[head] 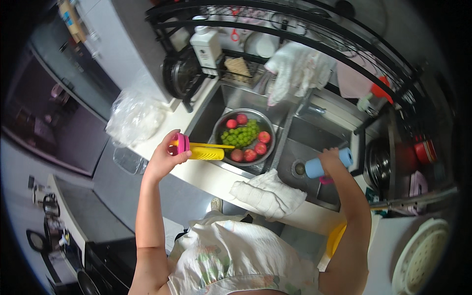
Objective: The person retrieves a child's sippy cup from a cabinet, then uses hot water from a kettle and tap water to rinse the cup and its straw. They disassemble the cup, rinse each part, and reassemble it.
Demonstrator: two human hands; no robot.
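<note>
My left hand grips a pink screw lid, with a thin yellow straw running out from it. Alongside the straw lies a slotted yellow piece; whether it joins the lid I cannot tell. Both reach over the front edge of the left sink basin. Over the right basin, my right hand is wrapped around a light blue cup, tilted onto its side. A bit of pink shows beneath that hand. The cup's mouth cannot be made out.
A steel bowl of green grapes and several red fruits stands in the left basin. A white cloth drapes over the counter's front edge. Plastic bags lie left. A black rack spans above; the faucet stands behind the basins.
</note>
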